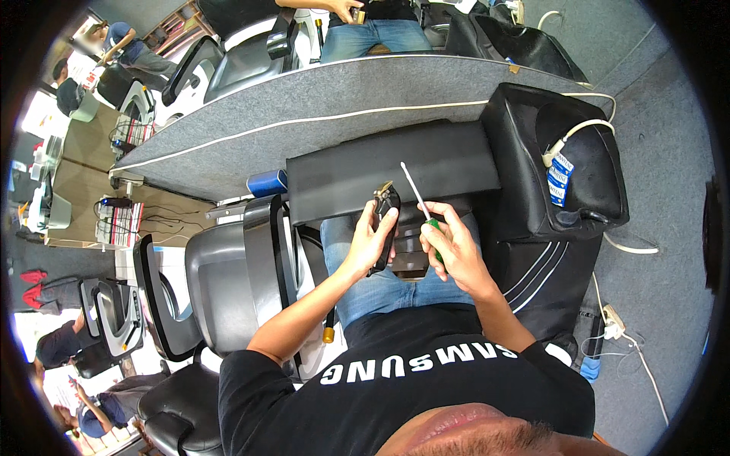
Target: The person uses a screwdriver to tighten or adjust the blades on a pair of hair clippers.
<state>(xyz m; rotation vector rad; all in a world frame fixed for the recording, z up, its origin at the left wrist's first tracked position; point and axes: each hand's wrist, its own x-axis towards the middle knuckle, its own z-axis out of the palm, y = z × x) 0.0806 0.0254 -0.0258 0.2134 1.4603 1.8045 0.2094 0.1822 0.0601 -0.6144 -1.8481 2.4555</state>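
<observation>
Clippers [389,200], s/driver [414,187] nr bench [342,171] edge, gap btwn

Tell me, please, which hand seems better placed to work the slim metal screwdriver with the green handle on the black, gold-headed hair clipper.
The right hand, most likely: it holds the screwdriver by its handle, whereas the left hand is taken up gripping the clipper.

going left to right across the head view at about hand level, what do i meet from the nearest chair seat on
black chair seat → clippers in the left hand → screwdriver in the right hand → blue packets
</observation>
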